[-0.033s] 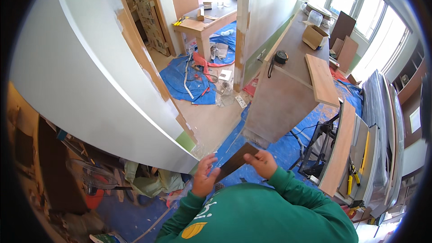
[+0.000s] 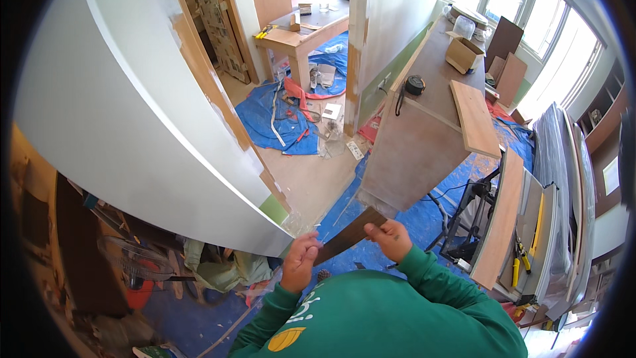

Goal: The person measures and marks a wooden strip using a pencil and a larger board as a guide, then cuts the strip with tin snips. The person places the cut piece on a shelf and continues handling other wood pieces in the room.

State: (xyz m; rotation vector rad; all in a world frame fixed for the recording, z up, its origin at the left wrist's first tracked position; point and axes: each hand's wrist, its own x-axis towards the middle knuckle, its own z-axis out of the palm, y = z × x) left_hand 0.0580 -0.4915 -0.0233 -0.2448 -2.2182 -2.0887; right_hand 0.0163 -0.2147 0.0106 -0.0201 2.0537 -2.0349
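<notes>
A flat, dark brown wood-look strip (image 2: 350,233) is held slantwise in front of my chest, its far end up toward the cabinet. My right hand (image 2: 392,238) pinches it near that far end, thumb on top. At the near left end my left hand (image 2: 302,262) has its fingers bent in against the strip's edge, gripping it. Both arms are in green sleeves. Beyond the strip stands a long brown cabinet (image 2: 414,152) with a loose wooden board (image 2: 474,118) and a black tape measure (image 2: 415,85) on top.
Blue sheeting (image 2: 424,225) covers the floor around me. On the right are a black tool stand (image 2: 467,219), upright boards (image 2: 503,219) and yellow-handled cutters (image 2: 520,258). A curved white panel (image 2: 152,152) rises at left, above a fan (image 2: 136,257). A work table (image 2: 298,38) stands beyond the doorway.
My left fingers, spread a little before, have bent in closer to the strip. The strip and my right hand have shifted slightly to the right.
</notes>
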